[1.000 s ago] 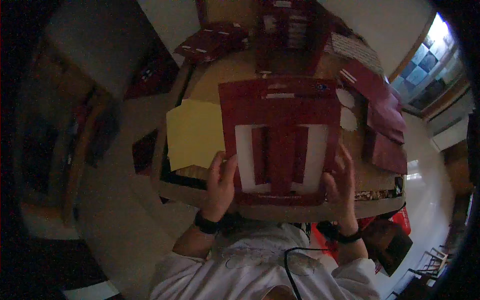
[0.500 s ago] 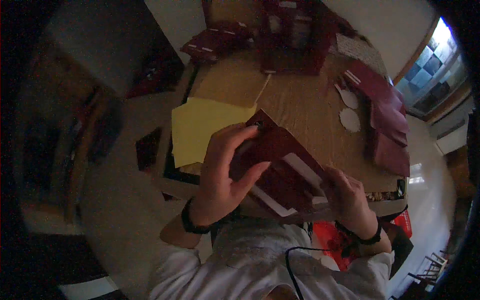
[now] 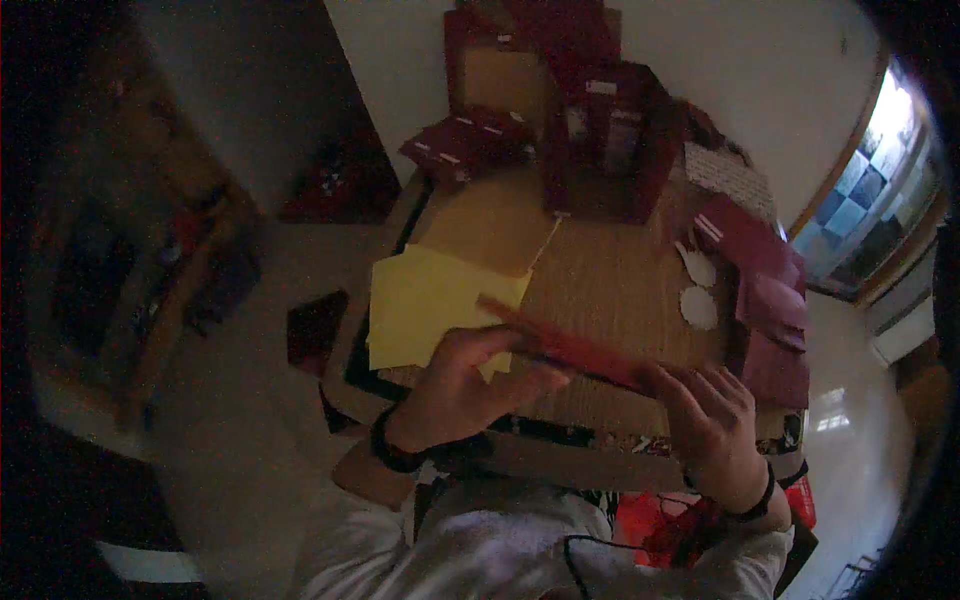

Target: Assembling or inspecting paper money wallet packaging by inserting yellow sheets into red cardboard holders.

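Note:
Between my two hands is a dark red cardboard piece (image 3: 590, 357), turned nearly edge-on and smeared a little by motion. My left hand (image 3: 475, 385) grips its left part with thumb and fingers. At the other end, my right hand (image 3: 712, 415) has its fingers closed on the edge. Below and to the left, yellow sheets (image 3: 430, 300) lie on the wooden table (image 3: 610, 270). The flat faces of the cardboard cannot be seen from here.
Dark red boxes (image 3: 615, 150) stand at the table's back, with flatter red pieces (image 3: 455, 145) to their left. On the right lie a stack of dark red pieces (image 3: 775, 310) and white scalloped paper discs (image 3: 698, 308). A red bag (image 3: 650, 525) shows below the front edge.
The cardboard has tilted from showing its broad face with white strips to nearly edge-on. Both hands keep hold of it. The whole view has shifted, showing more of the table's back.

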{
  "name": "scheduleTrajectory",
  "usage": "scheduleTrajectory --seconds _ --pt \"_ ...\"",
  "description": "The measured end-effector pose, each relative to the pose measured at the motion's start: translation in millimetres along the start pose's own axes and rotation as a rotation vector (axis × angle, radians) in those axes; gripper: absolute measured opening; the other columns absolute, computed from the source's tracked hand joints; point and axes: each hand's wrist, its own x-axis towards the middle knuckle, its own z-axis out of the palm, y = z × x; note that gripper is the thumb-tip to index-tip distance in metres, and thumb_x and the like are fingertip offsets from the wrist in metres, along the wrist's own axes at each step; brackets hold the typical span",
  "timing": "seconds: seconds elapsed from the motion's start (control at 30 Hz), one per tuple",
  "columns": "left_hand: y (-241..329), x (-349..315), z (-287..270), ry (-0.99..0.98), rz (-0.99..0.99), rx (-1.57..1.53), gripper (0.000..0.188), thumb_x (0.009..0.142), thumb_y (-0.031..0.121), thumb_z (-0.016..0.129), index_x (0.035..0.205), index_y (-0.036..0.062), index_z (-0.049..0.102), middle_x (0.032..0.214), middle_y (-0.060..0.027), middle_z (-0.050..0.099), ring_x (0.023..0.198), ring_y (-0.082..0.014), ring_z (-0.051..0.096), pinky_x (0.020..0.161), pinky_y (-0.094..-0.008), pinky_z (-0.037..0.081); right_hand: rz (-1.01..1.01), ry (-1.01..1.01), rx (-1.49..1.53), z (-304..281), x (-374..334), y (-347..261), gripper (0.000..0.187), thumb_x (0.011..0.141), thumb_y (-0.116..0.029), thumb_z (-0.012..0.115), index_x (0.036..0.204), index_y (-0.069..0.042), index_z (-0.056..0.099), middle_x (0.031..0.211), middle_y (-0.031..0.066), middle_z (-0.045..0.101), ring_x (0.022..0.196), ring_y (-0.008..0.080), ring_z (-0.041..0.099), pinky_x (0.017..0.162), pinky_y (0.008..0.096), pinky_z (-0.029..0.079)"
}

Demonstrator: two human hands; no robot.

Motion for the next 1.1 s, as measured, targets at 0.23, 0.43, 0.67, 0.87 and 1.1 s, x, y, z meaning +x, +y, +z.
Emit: scheduleTrajectory --seconds 0.23,0.43,0.67,0.87,1.1 --pt "-0.9 -1.7 9.4 -0.056 -0.353 -0.211 0.019 0.082 0.017 0.068 0.095 0.0028 0.066 0.085 0.0016 0.065 0.074 -0.0063 0.057 0.065 -0.0218 0.045 -0.055 -0.051 0.045 10.0 2.3 1.8 0.063 0.069 -0.029 0.062 0.127 -0.009 0.049 0.116 0.0122 0.057 0.097 0.0291 0.059 0.079 0.0391 0.048" --pt "8.8 2.4 10.1 -0.038 -0.115 0.064 0.014 0.084 0.014 0.064 0.092 0.0035 0.067 0.085 -0.0016 0.065 0.076 -0.0097 0.059 0.068 -0.0238 0.047 -0.058 0.04 0.113 10.6 11.6 -4.5 0.062 0.071 -0.028 0.063 0.127 -0.006 0.049 0.118 0.0159 0.056 0.104 0.033 0.056 0.086 0.0449 0.045" --pt "22.3 -8.4 15.4 -0.044 -0.285 -0.072 0.013 0.081 0.012 0.065 0.092 0.0041 0.067 0.086 -0.0048 0.066 0.08 -0.0145 0.063 0.073 -0.0289 0.049 -0.071 0.015 0.177 13.4 25.7 -1.5 0.055 0.076 -0.025 0.061 0.126 -0.005 0.049 0.121 0.0173 0.054 0.107 0.0351 0.054 0.09 0.0462 0.042" --pt "17.5 -5.3 9.6 -0.015 -0.088 0.114 0.016 0.08 0.011 0.068 0.094 0.0038 0.066 0.087 -0.0057 0.067 0.078 -0.0145 0.064 0.068 -0.0277 0.051 -0.161 0.032 0.11 21.9 26.8 -2.4 0.052 0.076 -0.023 0.057 0.123 -0.001 0.051 0.121 0.017 0.055 0.107 0.0321 0.055 0.092 0.0497 0.04" --pt "24.5 -4.5 3.8 -0.066 -0.083 0.138 0.015 0.08 0.007 0.067 0.096 0.0045 0.066 0.088 -0.0058 0.067 0.076 -0.0133 0.064 0.066 -0.0263 0.051 -0.228 0.139 0.059 30.7 26.0 -3.2 0.052 0.072 -0.022 0.058 0.119 0.0 0.053 0.11 0.0159 0.061 0.1 0.0294 0.06 0.093 0.0495 0.04"
